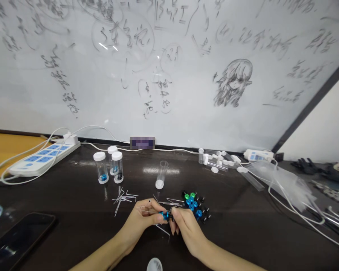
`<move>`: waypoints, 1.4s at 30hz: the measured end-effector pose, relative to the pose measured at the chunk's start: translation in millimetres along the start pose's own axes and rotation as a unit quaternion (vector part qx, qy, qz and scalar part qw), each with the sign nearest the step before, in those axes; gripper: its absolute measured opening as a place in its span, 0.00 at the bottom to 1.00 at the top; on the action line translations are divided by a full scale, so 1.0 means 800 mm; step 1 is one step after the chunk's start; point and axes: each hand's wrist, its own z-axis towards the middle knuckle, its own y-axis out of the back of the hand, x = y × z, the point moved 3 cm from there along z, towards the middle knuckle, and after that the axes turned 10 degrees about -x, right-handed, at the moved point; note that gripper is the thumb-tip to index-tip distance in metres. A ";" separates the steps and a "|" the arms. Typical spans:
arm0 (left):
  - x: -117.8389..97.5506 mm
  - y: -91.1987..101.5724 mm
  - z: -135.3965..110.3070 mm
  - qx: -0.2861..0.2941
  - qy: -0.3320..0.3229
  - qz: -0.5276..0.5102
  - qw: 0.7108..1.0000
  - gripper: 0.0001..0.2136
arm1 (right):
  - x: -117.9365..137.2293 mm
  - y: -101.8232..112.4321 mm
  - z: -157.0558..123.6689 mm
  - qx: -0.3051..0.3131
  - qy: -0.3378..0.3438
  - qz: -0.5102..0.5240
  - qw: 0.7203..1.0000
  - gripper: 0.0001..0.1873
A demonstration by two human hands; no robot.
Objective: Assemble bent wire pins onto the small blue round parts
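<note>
My left hand (pixel 143 217) pinches a small blue knob-like part (pixel 165 215) between thumb and fingers. From the right, my right hand (pixel 186 226) grips a small black screw-like part (pixel 171 217), which meets the blue part end to end; the fingers cover much of both. Thin bent metal rods, like hex keys (pixel 172 202), lie just behind the fingertips. Another bent rod (pixel 163 229) rests on the table below the hands. Right of my right hand, blue and green knobs (pixel 192 203) lie in a loose group with black screws (pixel 206 215).
Behind the hands stands an uncapped clear tube (pixel 162 173). Several capped tubes (pixel 101 167) holding small parts stand back left, near more bent rods (pixel 122 197). Loose tubes and white caps (pixel 214 169) lie back right. A phone (pixel 21 241) and power strip (pixel 45 156) are left.
</note>
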 end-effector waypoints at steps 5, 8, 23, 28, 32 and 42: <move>-0.005 0.000 0.002 -0.010 -0.008 -0.025 1.000 0.05 | 0.012 0.006 0.002 -0.018 0.037 -0.026 0.999 0.13; -0.005 0.000 0.003 -0.007 -0.022 -0.040 0.999 0.04 | 0.015 0.009 0.002 -0.029 0.039 -0.017 0.999 0.08; -0.003 0.004 0.004 -0.007 -0.014 -0.016 1.000 0.05 | 0.010 0.007 0.002 -0.039 0.051 -0.062 0.996 0.04; -0.001 0.004 0.003 -0.008 -0.013 -0.002 1.000 0.06 | 0.001 0.004 0.002 -0.024 0.031 -0.030 0.999 0.13; 0.003 0.003 0.002 -0.008 -0.009 0.017 1.000 0.06 | -0.010 -0.001 -0.001 0.003 0.000 0.016 1.000 0.26; -0.001 0.004 0.005 -0.028 -0.023 -0.036 0.999 0.04 | 0.014 0.008 0.003 -0.056 0.000 0.064 0.996 0.11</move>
